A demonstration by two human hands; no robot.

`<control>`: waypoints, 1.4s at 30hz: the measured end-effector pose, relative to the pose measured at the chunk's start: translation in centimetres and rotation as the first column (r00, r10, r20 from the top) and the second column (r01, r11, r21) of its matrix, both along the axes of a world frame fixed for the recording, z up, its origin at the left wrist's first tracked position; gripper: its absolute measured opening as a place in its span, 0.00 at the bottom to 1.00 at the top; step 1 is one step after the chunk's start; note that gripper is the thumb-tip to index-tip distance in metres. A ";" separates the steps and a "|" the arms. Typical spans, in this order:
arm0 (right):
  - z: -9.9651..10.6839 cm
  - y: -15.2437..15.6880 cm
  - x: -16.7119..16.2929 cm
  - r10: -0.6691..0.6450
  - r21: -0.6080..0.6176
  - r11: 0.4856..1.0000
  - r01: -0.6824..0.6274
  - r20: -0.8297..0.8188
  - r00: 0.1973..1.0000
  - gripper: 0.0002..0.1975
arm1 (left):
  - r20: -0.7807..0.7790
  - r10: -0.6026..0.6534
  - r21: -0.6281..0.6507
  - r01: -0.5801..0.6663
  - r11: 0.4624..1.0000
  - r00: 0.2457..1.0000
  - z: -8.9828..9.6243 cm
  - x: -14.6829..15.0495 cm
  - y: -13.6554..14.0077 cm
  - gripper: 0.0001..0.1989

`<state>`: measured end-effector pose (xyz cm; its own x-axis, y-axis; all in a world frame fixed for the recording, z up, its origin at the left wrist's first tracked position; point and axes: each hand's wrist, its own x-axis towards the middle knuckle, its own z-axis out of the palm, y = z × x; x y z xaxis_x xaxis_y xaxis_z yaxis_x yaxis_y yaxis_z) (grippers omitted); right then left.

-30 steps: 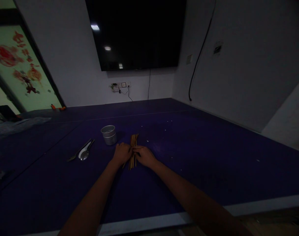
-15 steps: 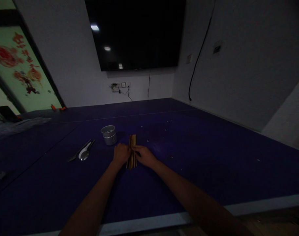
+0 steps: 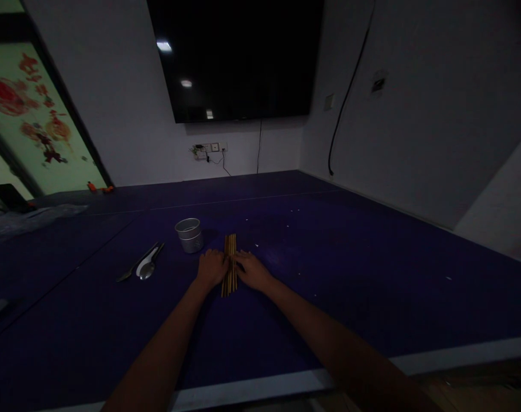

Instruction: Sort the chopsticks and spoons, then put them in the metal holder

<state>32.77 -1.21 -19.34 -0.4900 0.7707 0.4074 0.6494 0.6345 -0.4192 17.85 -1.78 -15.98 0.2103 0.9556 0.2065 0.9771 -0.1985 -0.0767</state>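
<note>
Several light-brown wooden chopsticks (image 3: 230,281) lie side by side on the dark blue tabletop (image 3: 363,274), their ends pointing toward and away from me. My left hand (image 3: 211,268) presses in along their left side, fingers curled. On the other side my right hand (image 3: 252,270) grips them, its fingertips over the middle of the bundle. Both hands partly cover the sticks. Just beyond my left hand stands a silver metal cup (image 3: 190,236), upright. Farther left, a metal spoon (image 3: 147,270), a white spoon (image 3: 140,266) and a fork (image 3: 126,276) lie close together.
Small white scraps (image 3: 256,245) dot the table. Clear plastic film (image 3: 41,217) lies at the far left, with an orange object (image 3: 98,187) behind it. A wall-mounted television (image 3: 243,63) hangs beyond the table, and a black cable (image 3: 341,109) runs down the right wall.
The chopsticks have drawn slightly closer together between my hands, their near ends now narrower. The cup, spoons and fork stay where they were.
</note>
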 end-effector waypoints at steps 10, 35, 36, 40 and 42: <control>0.3 0.1 0.1 0.000 -0.017 1.000 0.000 0.010 1.000 0.17 | 0.044 -0.024 0.016 0.024 1.000 0.999 -0.9 0.0 0.5 0.23; 0.9 -0.3 0.3 -0.007 -0.030 1.000 0.008 0.018 1.000 0.15 | 0.057 0.076 0.001 -0.076 0.997 0.995 -0.1 0.9 0.4 0.22; 0.8 -0.3 0.2 -0.015 -0.027 1.000 0.016 0.019 1.000 0.16 | 0.057 0.073 0.000 -0.074 0.997 0.996 -0.2 0.9 0.4 0.22; 0.8 -0.5 0.1 -0.027 -0.026 0.999 0.028 0.060 0.998 0.20 | 0.060 0.072 0.000 -0.072 0.997 0.996 -0.3 0.8 0.5 0.21; 0.9 -0.5 0.1 -0.031 -0.033 0.999 0.034 0.089 0.996 0.19 | 0.062 0.075 0.000 -0.075 0.997 0.995 -0.4 0.8 0.6 0.22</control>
